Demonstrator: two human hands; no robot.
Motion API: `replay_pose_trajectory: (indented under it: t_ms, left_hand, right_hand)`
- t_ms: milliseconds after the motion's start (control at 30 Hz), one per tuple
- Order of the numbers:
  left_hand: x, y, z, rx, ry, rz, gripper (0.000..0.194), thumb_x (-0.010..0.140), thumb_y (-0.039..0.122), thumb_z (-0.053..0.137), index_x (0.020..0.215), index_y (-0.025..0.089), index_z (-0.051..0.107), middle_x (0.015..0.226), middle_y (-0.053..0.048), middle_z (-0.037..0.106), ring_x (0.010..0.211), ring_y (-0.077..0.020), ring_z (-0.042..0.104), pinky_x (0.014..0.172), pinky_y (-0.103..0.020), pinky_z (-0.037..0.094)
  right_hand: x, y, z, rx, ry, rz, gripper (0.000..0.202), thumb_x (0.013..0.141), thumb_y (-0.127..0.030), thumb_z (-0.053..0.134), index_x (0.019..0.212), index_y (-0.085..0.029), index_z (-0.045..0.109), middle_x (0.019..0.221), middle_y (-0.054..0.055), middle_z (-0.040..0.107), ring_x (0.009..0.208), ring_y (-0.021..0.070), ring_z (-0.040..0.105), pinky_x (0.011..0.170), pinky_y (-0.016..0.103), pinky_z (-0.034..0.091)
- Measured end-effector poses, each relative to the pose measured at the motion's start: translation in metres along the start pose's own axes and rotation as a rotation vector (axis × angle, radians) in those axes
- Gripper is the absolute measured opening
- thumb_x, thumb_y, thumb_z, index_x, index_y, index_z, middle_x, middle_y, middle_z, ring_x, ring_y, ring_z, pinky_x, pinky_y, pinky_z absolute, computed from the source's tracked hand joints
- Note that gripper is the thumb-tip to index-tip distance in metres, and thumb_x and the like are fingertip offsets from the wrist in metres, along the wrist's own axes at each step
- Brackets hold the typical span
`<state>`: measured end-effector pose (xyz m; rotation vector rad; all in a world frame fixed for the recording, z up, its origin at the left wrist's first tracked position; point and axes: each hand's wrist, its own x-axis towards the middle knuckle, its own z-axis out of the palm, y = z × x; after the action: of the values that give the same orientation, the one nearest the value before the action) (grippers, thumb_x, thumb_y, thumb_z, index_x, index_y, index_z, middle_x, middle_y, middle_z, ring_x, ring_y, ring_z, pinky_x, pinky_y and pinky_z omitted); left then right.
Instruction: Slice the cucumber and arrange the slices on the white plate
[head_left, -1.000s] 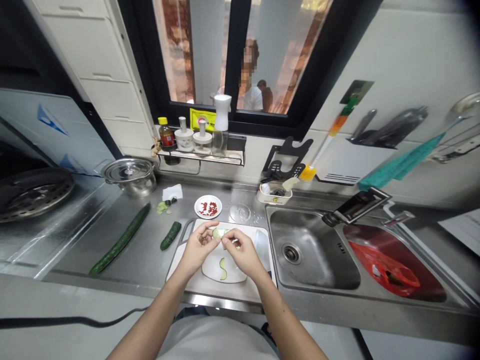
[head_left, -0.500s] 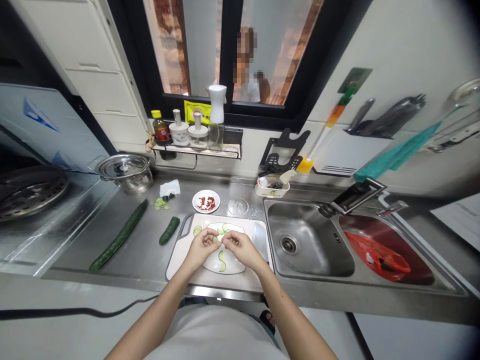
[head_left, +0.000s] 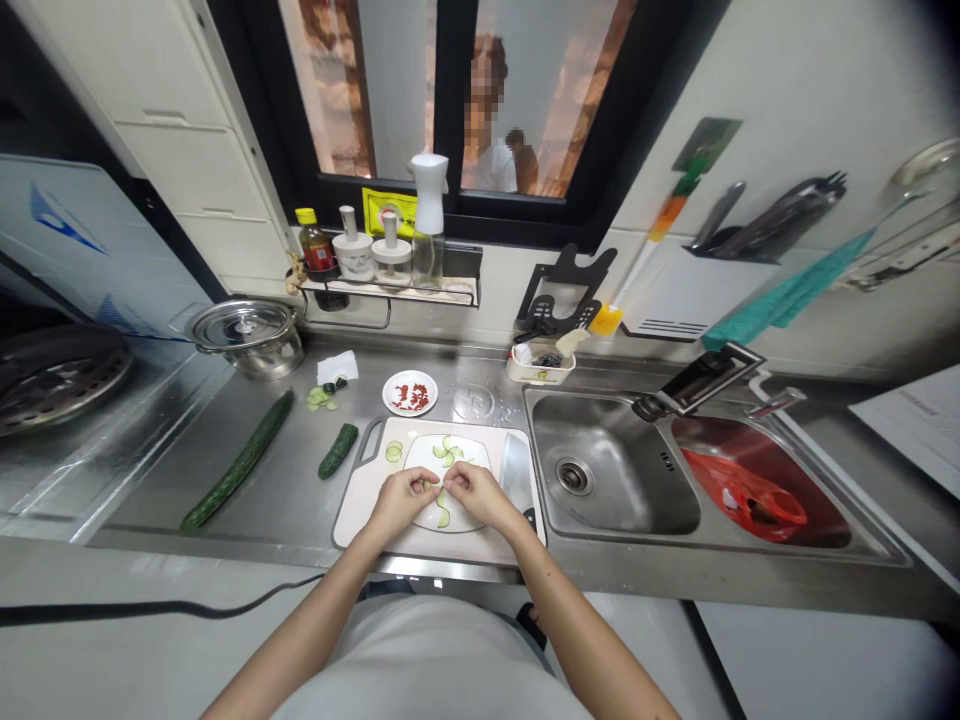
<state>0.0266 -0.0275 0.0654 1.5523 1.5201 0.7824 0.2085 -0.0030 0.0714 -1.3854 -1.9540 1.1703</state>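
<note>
My left hand (head_left: 405, 498) and my right hand (head_left: 478, 494) meet above a white plate (head_left: 474, 452). Fingers and thumbs are pinched together, with a small pale-green cucumber slice (head_left: 428, 485) mostly hidden between the fingertips. On the plate, several cucumber slices form a curved, pinwheel-like shape (head_left: 448, 451) toward the far side. Another curved cucumber piece (head_left: 443, 517) lies near its front. Under the plate is a cutting board (head_left: 360, 505), with loose cucumber slices (head_left: 394, 451) at its upper left. A cleaver (head_left: 516, 468) rests along the board's right side.
Left of the board lie a short cucumber piece (head_left: 337, 451) and a long cucumber (head_left: 240, 465). Behind are cucumber scraps (head_left: 321, 398), a small plate with red bits (head_left: 410, 378) and a lidded pot (head_left: 251, 335). A double sink (head_left: 615, 470) is at right.
My hands have shifted slightly toward me over the plate, uncovering more of the slices at its far side. Both remain pinched close together. The camera view has moved a little.
</note>
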Motion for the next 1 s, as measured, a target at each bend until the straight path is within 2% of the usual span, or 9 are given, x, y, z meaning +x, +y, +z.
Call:
replay_pose_trajectory:
  t_ms: [200, 400, 600, 733, 1000]
  left_hand:
    - [0.0, -0.008, 0.006, 0.09, -0.036, -0.021, 0.025, 0.074, 0.037, 0.062, 0.086, 0.018, 0.073, 0.069, -0.001, 0.066, 0.066, -0.0147, 0.057, 0.064, -0.024, 0.04]
    - [0.0, -0.013, 0.012, 0.18, -0.075, 0.013, 0.019, 0.076, 0.032, 0.06, 0.085, 0.019, 0.072, 0.076, -0.002, 0.069, 0.071, -0.0157, 0.059, 0.067, -0.024, 0.04]
    - [-0.002, -0.02, 0.021, 0.286, -0.093, 0.04, 0.015, 0.079, 0.028, 0.059, 0.084, 0.02, 0.071, 0.086, -0.003, 0.071, 0.082, -0.0175, 0.059, 0.075, -0.026, 0.04]
    - [-0.004, -0.02, 0.026, 0.376, -0.103, 0.051, 0.016, 0.08, 0.026, 0.057, 0.085, 0.02, 0.071, 0.09, -0.004, 0.071, 0.089, -0.0197, 0.059, 0.08, -0.028, 0.039]
    - [-0.003, -0.016, 0.027, 0.498, -0.138, 0.07, 0.017, 0.083, 0.027, 0.054, 0.082, 0.02, 0.07, 0.089, -0.006, 0.069, 0.09, -0.022, 0.057, 0.079, -0.031, 0.038]
  right_hand:
    - [-0.002, 0.009, 0.007, -0.067, -0.015, 0.031, 0.009, 0.08, -0.019, 0.055, 0.08, -0.017, 0.064, 0.074, 0.001, 0.067, 0.068, 0.0127, 0.058, 0.065, 0.021, 0.039]
    - [-0.004, 0.014, 0.012, -0.131, -0.025, 0.077, 0.009, 0.079, -0.018, 0.056, 0.079, -0.017, 0.064, 0.071, 0.001, 0.066, 0.066, 0.0126, 0.056, 0.061, 0.02, 0.036]
    - [-0.004, 0.017, 0.016, -0.198, -0.054, 0.125, 0.01, 0.079, -0.016, 0.054, 0.08, -0.016, 0.064, 0.074, 0.002, 0.066, 0.067, 0.0124, 0.056, 0.06, 0.02, 0.033]
    - [-0.005, 0.014, 0.018, -0.303, -0.087, 0.155, 0.011, 0.081, -0.017, 0.053, 0.081, -0.017, 0.064, 0.074, 0.003, 0.066, 0.067, 0.0124, 0.054, 0.059, 0.021, 0.03]
    - [-0.007, 0.002, 0.018, -0.458, -0.107, 0.167, 0.014, 0.085, -0.018, 0.051, 0.083, -0.017, 0.064, 0.081, 0.005, 0.067, 0.076, 0.0148, 0.056, 0.061, 0.023, 0.028]
